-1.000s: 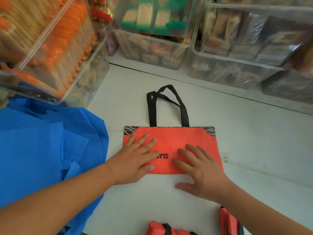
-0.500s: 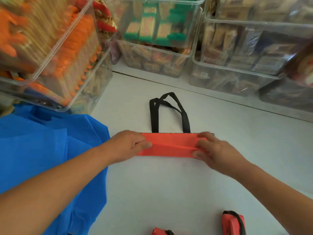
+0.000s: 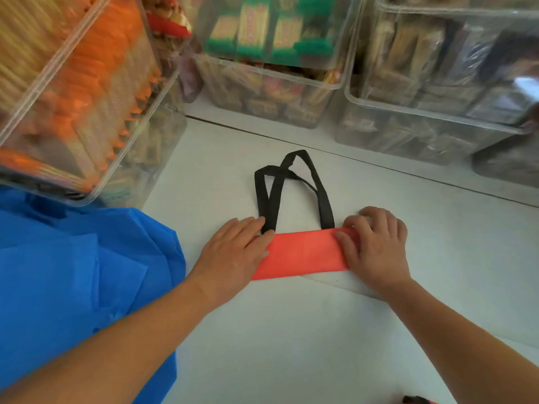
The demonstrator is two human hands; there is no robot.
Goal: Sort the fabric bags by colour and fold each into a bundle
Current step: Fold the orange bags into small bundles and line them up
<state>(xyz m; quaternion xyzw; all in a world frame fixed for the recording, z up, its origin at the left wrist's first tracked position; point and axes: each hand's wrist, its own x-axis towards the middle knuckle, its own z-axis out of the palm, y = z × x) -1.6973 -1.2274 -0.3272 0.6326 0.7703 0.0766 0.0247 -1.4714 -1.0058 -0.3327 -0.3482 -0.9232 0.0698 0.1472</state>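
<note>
Head view. Red bag (image 3: 303, 253) at centre of table (image 3: 291, 345), folded to narrow flat strip, both ends under hands. Left hand (image 3: 233, 252): fingers straight, close together, pressing flat on strip's left end. Right hand (image 3: 376, 249): fingers bent over right end, thumb flat on fabric; pinch or press, cannot tell. Black handles (image 3: 294, 188) stick out from far edge, crossed, flat on table. Blue bags (image 3: 73, 272) heaped at left.
</note>
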